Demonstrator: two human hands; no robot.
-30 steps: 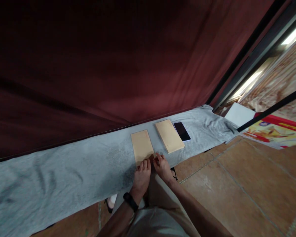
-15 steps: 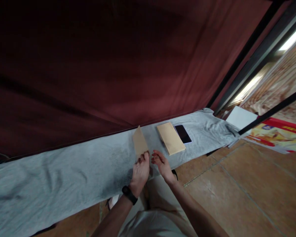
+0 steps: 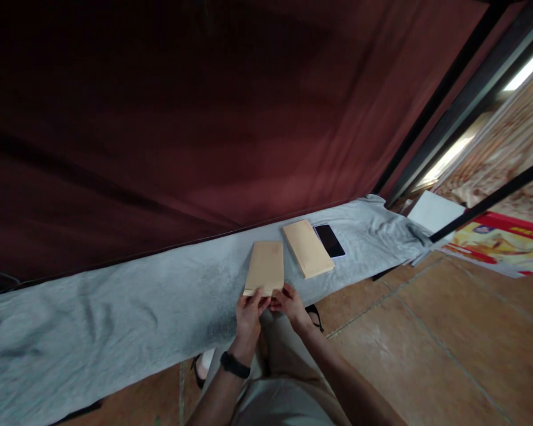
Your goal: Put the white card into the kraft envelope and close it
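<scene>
A flat brown paper envelope (image 3: 265,265) with a folded strip along its near end is held just over the grey cloth. My left hand (image 3: 249,313) pinches that near end at its left part, thumb on top. At the right part of the same end, my right hand (image 3: 289,305) has its fingers closed on the edge. The two hands almost meet, and some fingertips are hidden beneath the paper. To the right lies a stack of similar brown paper envelopes (image 3: 308,247), apart from both hands.
A dark-screened phone (image 3: 330,241) lies beside the stack. Grey cloth (image 3: 160,296) covers the long narrow bench, with a dark red curtain (image 3: 249,148) behind. On the right are a black metal bar (image 3: 493,201), a white box (image 3: 435,211) and a red and yellow printed box (image 3: 501,244).
The envelope has turned from edge-on to face up, its near end now toward me. My right hand, earlier free beside it, has closed on its edge. The stack and phone stayed put.
</scene>
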